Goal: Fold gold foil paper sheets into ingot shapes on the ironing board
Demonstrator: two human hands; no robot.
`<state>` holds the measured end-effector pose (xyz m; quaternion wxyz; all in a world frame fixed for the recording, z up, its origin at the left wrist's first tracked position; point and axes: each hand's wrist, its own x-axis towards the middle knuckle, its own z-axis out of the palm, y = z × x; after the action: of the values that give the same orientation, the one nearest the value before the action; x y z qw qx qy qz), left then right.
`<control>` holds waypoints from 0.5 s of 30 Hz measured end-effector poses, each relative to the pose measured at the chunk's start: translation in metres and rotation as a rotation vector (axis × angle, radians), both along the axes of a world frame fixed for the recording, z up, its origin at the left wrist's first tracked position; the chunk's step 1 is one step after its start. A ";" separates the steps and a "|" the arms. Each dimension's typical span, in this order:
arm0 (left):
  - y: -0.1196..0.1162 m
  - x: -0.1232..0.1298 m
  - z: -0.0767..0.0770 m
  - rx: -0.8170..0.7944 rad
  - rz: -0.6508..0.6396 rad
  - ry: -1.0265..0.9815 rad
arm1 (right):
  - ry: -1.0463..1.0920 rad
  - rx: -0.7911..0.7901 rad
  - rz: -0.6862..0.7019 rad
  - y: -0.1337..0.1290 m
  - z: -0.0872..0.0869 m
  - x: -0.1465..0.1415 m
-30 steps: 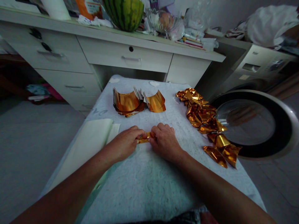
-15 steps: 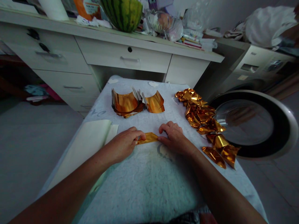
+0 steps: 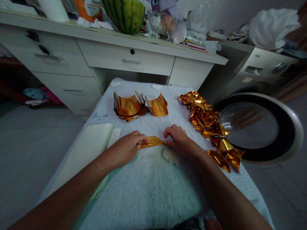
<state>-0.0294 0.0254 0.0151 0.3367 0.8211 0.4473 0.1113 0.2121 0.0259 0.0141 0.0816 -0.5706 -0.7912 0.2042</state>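
Observation:
A strip of folded gold foil paper lies low over the cloth between my two hands. My left hand pinches its left end between thumb and fingers, which hide that end. At the pointed right end, the thumb of my right hand touches the tip, while its index finger curls above with a gap between them. Beyond my hands sit a stack of curved gold foil sheets and a smaller stack of the same sheets. Folded gold foil pieces form a heap on the right.
A pale cloth covers the table. Off-white folded paper lies along its left side. A white drawer counter stands behind, holding a cut watermelon. The open round washing machine door is close to the table's right edge.
The whole view has shifted slightly. Both hands keep nearly the same pose at the two ends of the foil paper, and the stacks and heap look unchanged.

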 end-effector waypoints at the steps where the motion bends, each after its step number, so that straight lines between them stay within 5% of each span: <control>1: 0.000 0.000 0.001 -0.003 -0.003 0.001 | 0.003 0.002 0.004 0.000 0.000 0.000; 15: 0.001 -0.005 0.006 -0.040 -0.039 0.001 | 0.025 -0.016 0.037 -0.001 0.005 0.003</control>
<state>-0.0345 0.0265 0.0207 0.3548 0.8228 0.4336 0.0955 0.2150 0.0253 0.0190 0.0829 -0.5541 -0.7988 0.2192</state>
